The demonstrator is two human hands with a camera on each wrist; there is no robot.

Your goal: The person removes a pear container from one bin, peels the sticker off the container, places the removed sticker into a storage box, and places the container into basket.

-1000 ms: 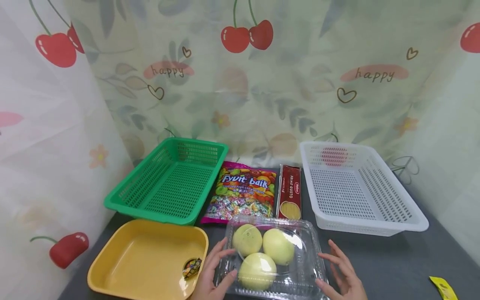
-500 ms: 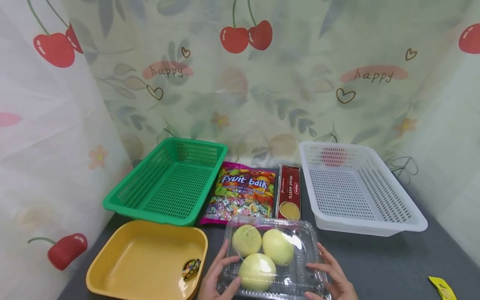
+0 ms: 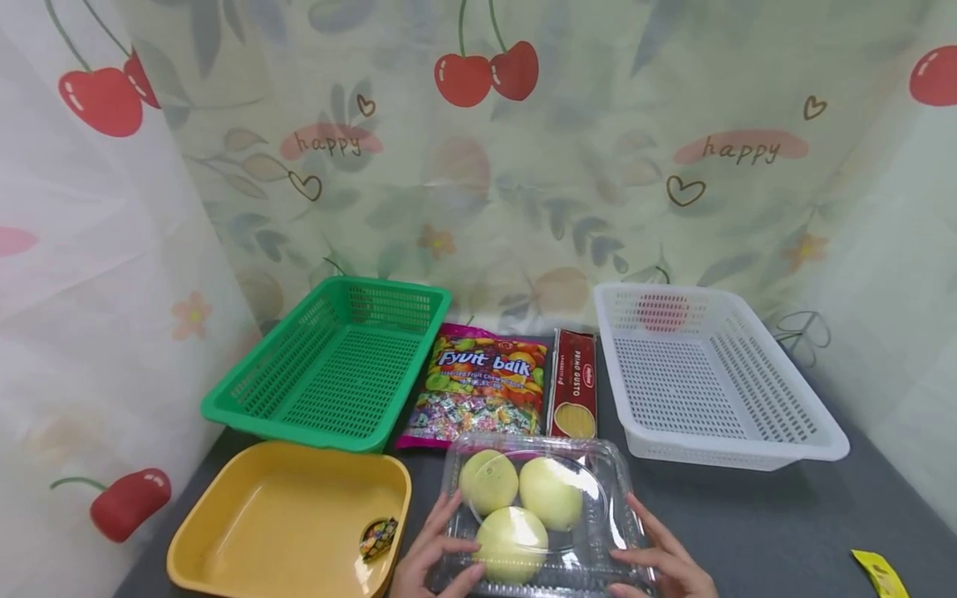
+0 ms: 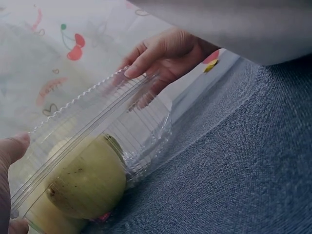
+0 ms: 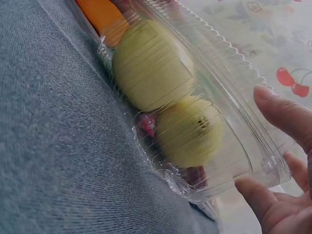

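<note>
A clear plastic clamshell box [image 3: 598, 531] with three yellow-green fruits [image 3: 549, 492] inside sits on the dark table [image 3: 748, 523], near its front edge. My left hand [image 3: 449, 550] holds the box's left side, with its thumb on the lid. My right hand [image 3: 635, 558] holds the right side. In the left wrist view the box [image 4: 141, 126] lies on the grey cloth, and the right hand's fingers [image 4: 161, 53] curl over its far rim. In the right wrist view a finger [image 5: 280, 112] and the thumb [image 5: 256, 195] pinch the rim of the box [image 5: 229, 83].
A green basket [image 3: 336, 365] stands at the back left and a white basket [image 3: 710, 374] at the back right. Between them lie a candy bag [image 3: 478, 390] and a spaghetti pack [image 3: 574, 394]. A yellow tray [image 3: 277, 515] at front left holds a small sweet [image 3: 377, 536]. A yellow wrapper [image 3: 882, 573] lies at front right.
Both hands have closed in on the box. The right hand, which hovered apart from it a second ago, now grips its right side. The box has barely moved.
</note>
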